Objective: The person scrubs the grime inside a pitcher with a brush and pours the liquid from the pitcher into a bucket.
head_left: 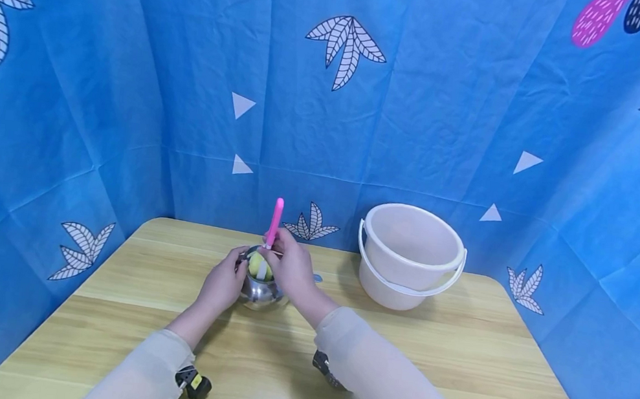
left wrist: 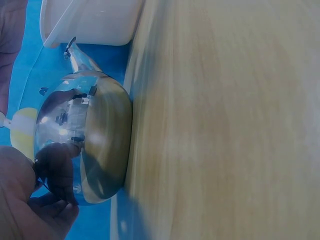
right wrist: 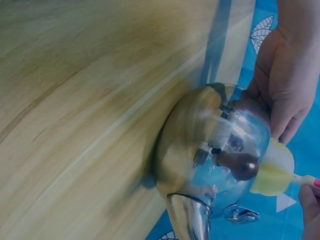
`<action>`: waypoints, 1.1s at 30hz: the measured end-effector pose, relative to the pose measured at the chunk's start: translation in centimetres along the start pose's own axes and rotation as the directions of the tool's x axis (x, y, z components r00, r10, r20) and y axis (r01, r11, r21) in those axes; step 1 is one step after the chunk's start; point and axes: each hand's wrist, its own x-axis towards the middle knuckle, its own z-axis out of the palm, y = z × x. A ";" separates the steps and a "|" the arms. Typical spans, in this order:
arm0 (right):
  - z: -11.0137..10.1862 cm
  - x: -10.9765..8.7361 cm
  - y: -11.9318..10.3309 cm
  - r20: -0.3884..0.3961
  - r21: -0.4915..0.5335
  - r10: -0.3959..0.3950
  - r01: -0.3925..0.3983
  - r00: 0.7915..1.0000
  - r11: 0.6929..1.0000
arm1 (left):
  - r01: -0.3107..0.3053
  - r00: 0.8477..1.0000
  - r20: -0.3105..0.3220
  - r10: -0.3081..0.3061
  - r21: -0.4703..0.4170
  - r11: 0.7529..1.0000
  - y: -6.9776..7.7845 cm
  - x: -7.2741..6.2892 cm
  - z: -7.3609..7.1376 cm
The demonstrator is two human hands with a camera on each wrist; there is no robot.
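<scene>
A shiny steel kettle (head_left: 260,296) stands on the wooden table, its spout (left wrist: 82,62) pointing right toward the bucket. My left hand (head_left: 225,284) grips the kettle at its left side near the rim, with thumb and fingers around the edge. Between the fingers of my right hand (head_left: 293,268) is a sponge brush, held by its pink handle (head_left: 276,218), which points upward. The brush's yellow-and-white sponge head (right wrist: 274,167) sits at the kettle's top opening, its lower part hidden inside. A small metal loop (right wrist: 241,215) sticks out on the kettle's spout side.
To the right of the kettle, near the back edge, stands a white bucket (head_left: 414,235) with its handle hanging down in front. Blue patterned cloth (head_left: 316,127) surrounds the light wooden table (head_left: 432,361) at the back and both sides.
</scene>
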 end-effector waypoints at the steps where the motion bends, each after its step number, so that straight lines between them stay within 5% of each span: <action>1: 0.0 0.0 0.0 0.001 0.001 -0.001 0.001 1.000 1.000 | 0.000 1.000 0.000 0.000 0.001 1.000 0.0 0.0 0.0; 33: -0.5 0.4 0.0 0.047 -0.067 -0.026 0.029 0.999 0.997 | -0.022 1.000 -0.011 0.022 0.024 0.999 0.0 -0.2 -0.1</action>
